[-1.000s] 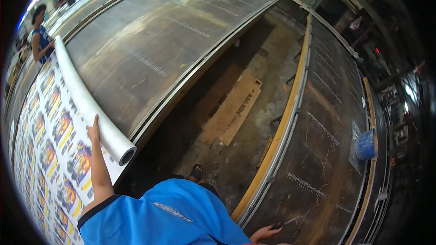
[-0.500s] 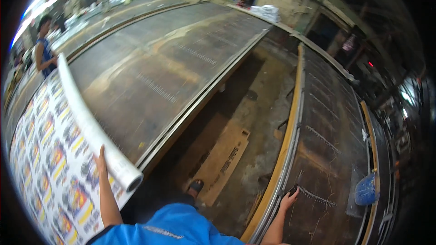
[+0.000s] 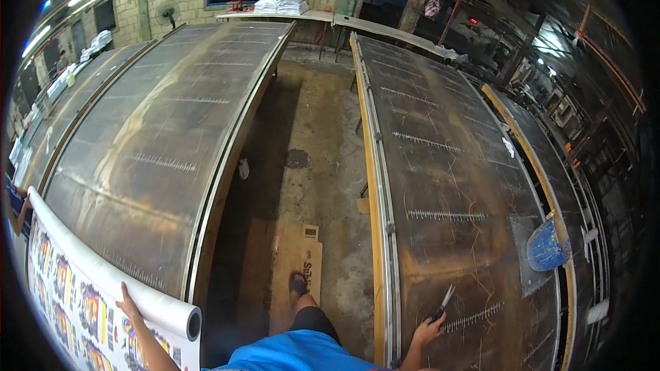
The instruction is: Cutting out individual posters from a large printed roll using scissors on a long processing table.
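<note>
A thick white roll [image 3: 117, 271] of printed sheet lies across the left long table, its hollow end facing the aisle. My left hand [image 3: 128, 304] rests against the roll's near side, fingers stretched out and thumb apart. Unrolled printed sheet [image 3: 86, 309] with repeated colourful pictures spreads under my left forearm. In my right hand [image 3: 426, 332] is a pair of scissors [image 3: 443, 304], dark at the handles, with bright blades pointing up and away. That hand is over the near part of the right long table [image 3: 440, 165].
A co-worker's arm [image 3: 22, 213] is at the roll's far left end. Between the tables runs an aisle with flattened cardboard [image 3: 295, 288] under my foot. A blue bucket [image 3: 546, 246] stands on the right table's far edge. White bundles [image 3: 289, 1] lie at the back.
My view has turned left to face along the aisle. The scissors' blades now show clearly in my right hand. My left hand stays on the roll.
</note>
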A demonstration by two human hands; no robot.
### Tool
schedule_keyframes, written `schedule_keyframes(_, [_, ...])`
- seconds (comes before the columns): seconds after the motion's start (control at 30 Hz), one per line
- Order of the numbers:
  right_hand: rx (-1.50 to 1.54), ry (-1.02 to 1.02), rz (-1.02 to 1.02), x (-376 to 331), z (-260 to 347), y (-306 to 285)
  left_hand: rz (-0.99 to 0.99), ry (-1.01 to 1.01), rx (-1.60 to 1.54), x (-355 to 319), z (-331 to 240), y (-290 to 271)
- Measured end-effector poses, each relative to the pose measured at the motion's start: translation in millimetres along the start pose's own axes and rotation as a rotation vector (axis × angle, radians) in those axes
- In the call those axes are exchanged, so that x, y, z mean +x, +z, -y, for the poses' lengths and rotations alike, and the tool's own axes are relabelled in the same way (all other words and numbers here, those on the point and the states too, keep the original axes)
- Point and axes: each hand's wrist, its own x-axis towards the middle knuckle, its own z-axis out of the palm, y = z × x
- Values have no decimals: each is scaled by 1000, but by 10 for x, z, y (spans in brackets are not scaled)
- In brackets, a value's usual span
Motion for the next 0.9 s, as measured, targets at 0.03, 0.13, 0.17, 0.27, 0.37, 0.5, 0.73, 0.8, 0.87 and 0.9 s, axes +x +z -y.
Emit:
schedule_keyframes(0.03, [-46, 24, -31, 14, -17, 46, 11, 8, 2, 30, -122, 286])
schedule_keyframes(0.13, [-102, 169, 277, -4, 757, -601, -80, -83, -6, 186, -495, 754])
schedule_keyframes(0.17, [-134, 107, 255, -11, 984, -751, -73, -71, -19, 261, -681, 1119])
schedule_keyframes(0.27, [-146, 110, 134, 379, 1553, -206, -29, 61, 15, 219, -1119, 2086])
schedule_keyframes(0.37, [-182, 75, -36, 950, 2076, 396, -117, -59, 354, 374, -1685, 3029])
schedule_keyframes(0.5, [-229, -4, -264, 1602, 2894, 1131, -160, 2, 345, 490, -2138, 4015])
schedule_keyframes(0.73, [812, -294, 214, 2763, 6246, 3161, -104, 61, 279, 415, -3158, 5800])
schedule_keyframes(0.8, [826, -354, 271, 2866, 7034, 3485, -178, 133, 242, 549, -3208, 6168])
schedule_keyframes(0.87, [890, -441, 224, 3095, 7751, 3865, -101, 105, 131, 377, -3613, 6801])
schedule_keyframes(0.9, [784, -556, 265, 3148, 8049, 3878, -70, 65, 105, 267, -3804, 6969])
